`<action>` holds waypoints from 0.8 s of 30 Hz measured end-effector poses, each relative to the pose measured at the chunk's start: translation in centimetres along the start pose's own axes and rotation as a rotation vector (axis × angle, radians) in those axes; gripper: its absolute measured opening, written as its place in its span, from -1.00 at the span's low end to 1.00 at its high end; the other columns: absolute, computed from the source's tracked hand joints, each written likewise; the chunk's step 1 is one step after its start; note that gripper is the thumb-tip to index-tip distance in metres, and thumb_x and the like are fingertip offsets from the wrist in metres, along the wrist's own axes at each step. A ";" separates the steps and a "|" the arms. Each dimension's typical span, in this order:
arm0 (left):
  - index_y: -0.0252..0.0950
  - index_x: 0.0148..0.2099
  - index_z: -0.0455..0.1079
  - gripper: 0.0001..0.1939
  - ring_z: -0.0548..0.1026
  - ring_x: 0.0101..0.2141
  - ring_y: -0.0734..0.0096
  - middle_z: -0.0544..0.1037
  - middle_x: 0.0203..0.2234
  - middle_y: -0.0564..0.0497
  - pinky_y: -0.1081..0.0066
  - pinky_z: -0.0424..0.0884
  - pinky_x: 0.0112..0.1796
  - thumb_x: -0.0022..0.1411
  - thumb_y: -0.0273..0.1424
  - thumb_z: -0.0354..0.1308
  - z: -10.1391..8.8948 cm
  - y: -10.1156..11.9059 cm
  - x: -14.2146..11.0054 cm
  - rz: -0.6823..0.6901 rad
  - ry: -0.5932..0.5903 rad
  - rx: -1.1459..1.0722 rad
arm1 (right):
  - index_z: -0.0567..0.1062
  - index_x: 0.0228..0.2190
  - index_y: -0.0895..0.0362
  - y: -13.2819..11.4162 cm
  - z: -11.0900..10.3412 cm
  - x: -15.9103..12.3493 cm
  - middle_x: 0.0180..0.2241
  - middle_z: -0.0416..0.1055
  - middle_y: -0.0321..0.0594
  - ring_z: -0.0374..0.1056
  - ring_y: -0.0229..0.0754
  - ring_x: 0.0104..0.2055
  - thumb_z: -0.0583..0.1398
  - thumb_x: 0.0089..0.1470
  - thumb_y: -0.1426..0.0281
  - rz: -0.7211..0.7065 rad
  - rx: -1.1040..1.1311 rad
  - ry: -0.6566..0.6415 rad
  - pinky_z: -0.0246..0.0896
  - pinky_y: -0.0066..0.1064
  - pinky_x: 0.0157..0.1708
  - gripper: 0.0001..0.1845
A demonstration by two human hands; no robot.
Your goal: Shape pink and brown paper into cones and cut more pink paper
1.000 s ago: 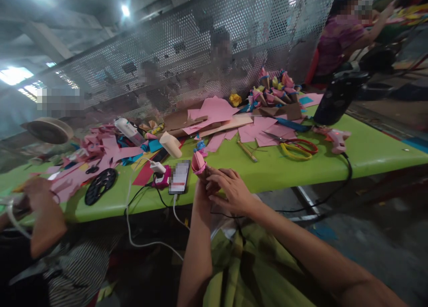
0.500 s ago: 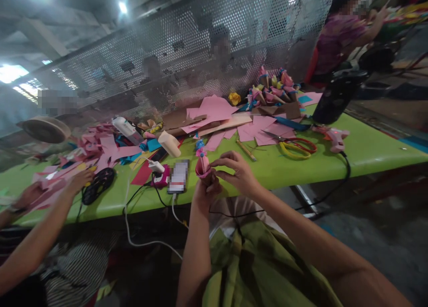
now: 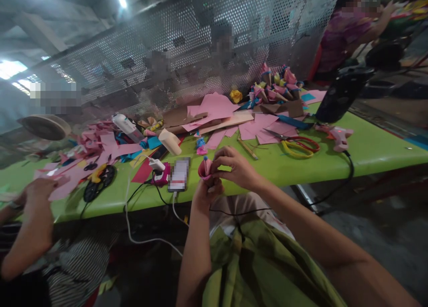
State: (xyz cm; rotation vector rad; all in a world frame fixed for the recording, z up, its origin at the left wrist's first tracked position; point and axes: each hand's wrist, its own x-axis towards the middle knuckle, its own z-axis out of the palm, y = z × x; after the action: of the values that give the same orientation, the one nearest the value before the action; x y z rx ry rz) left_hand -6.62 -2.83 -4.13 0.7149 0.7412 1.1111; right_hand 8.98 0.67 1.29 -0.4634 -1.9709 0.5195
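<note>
Now, left hand [image 3: 207, 194] clasping a pink cone [image 3: 205, 178], blue-tipped piece [image 3: 206, 164] inside, right hand [image 3: 236, 166] pinching the cone's edge.

A pink-and-brown rolled-paper cone [image 3: 204, 177] is tilting slightly, nearly upright, its open pink mouth facing upward; a slim blue-tipped pink piece [image 3: 207, 166] is poking out, near the lime-green worktop's [image 3: 277, 171] front edge.

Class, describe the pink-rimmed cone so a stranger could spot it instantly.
Start at the green table; find its near edge, mid-picture. There, the wearer's left hand holds the cone, the right hand at its rim. Unlike the cone-like pieces heaped behind, this one is in hand.
</note>
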 end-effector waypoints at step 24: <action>-0.27 -0.54 0.21 -0.56 -0.09 -0.79 0.69 -0.03 -0.85 0.28 0.57 0.02 -0.67 0.22 -0.18 0.30 0.4 0.1 0.0 0.044 -0.112 -0.093 | 0.62 -0.25 0.07 -0.8 0.1 -1.9 -0.27 0.49 -0.17 0.42 -0.11 -0.15 0.24 0.24 0.17 0.225 0.244 0.211 0.33 -0.24 -0.08 -0.75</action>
State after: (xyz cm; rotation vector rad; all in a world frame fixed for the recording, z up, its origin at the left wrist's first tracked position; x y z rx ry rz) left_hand -6.34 -2.86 -3.86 0.7111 0.5776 1.1292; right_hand 9.66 -1.01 0.31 -0.5640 -1.6380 0.8095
